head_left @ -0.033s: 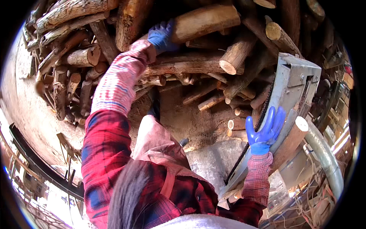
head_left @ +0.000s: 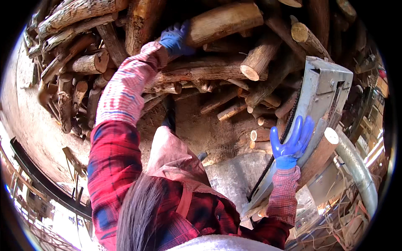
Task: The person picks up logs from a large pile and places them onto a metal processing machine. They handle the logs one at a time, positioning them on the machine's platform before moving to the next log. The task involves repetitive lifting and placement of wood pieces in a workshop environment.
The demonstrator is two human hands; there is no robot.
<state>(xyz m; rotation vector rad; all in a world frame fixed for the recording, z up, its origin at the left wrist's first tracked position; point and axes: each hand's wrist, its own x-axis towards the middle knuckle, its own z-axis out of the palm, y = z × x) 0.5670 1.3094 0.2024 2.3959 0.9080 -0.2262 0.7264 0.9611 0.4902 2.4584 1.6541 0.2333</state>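
Observation:
My left hand (head_left: 175, 40), in a blue glove, reaches up to the wood pile and is closed on the near-left end of a thick, pale-barked log (head_left: 226, 24). That log lies slantwise over other logs, and its left end is hidden behind the glove. On the right, my right hand (head_left: 292, 141) wears a blue glove with its fingers spread. It holds nothing and lies over the edge of a grey metal conveyor frame (head_left: 324, 79) with a chain along its side. I cannot tell whether it touches the frame. Beside it a log (head_left: 316, 161) rests on the conveyor.
Behind and left, a large heap of logs (head_left: 86, 62) rises above the dirt floor (head_left: 197, 134). Several cut ends stick out toward me, such as one log (head_left: 257, 62). A curved metal pipe (head_left: 358, 171) runs right of the conveyor. A dark rail (head_left: 42, 180) curves at the lower left.
My left forearm has shifted slightly to the left, with the hand still on the log. The right hand looks the same.

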